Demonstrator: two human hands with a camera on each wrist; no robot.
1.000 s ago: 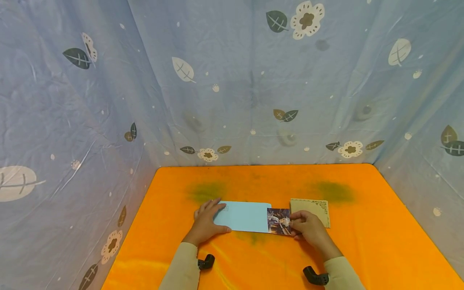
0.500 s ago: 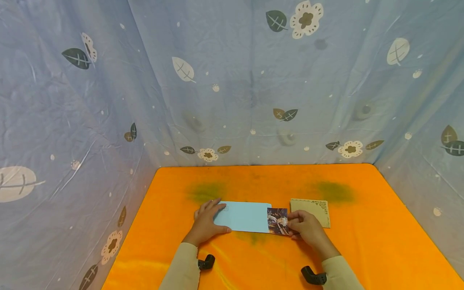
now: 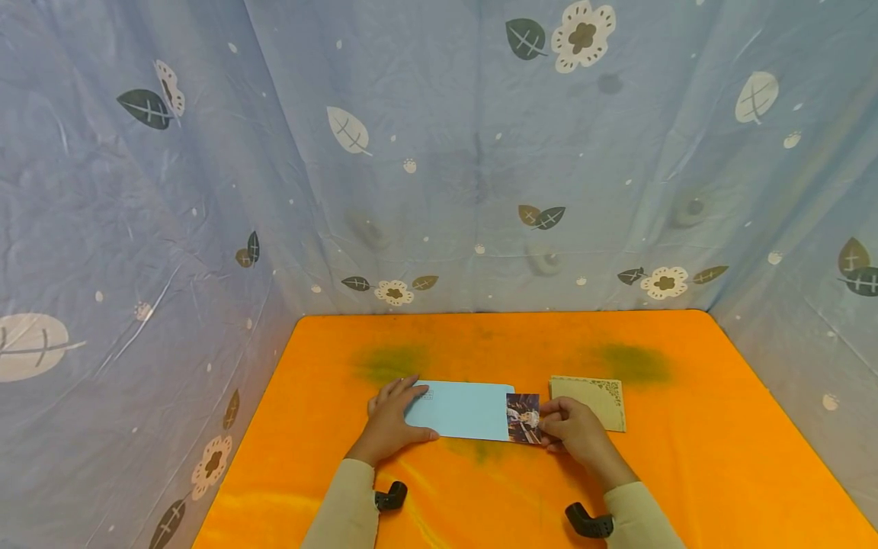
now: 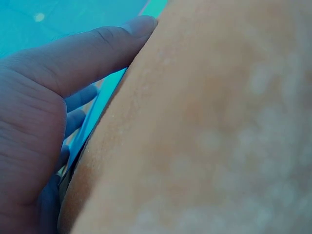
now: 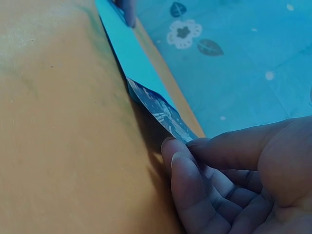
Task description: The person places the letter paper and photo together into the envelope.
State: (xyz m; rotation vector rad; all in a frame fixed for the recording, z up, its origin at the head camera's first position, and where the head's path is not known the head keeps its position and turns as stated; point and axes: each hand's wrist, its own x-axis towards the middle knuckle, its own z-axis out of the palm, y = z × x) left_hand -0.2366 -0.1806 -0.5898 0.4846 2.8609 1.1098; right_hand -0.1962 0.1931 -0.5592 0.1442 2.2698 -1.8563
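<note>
A light blue envelope (image 3: 459,410) lies flat on the orange cloth, its open end to the right. My left hand (image 3: 392,427) rests on its left end, fingers spread toward the far edge and the thumb along the near edge. In the left wrist view the thumb (image 4: 97,51) stretches straight to the envelope's edge. Part of a dark printed picture card (image 3: 523,418) sticks out of the envelope's right end; the rest is hidden inside. My right hand (image 3: 576,431) pinches the card's right edge between thumb and fingers. The right wrist view shows the card (image 5: 165,117) bowed slightly.
A stack of beige cards or papers with a leafy corner print (image 3: 593,400) lies just beyond my right hand. The orange cloth (image 3: 480,496) covers the table, and a blue patterned curtain (image 3: 439,229) hangs around its back and sides.
My right hand has shifted left with the card, and less of the card shows outside the envelope. The left hand and the envelope have stayed in place.
</note>
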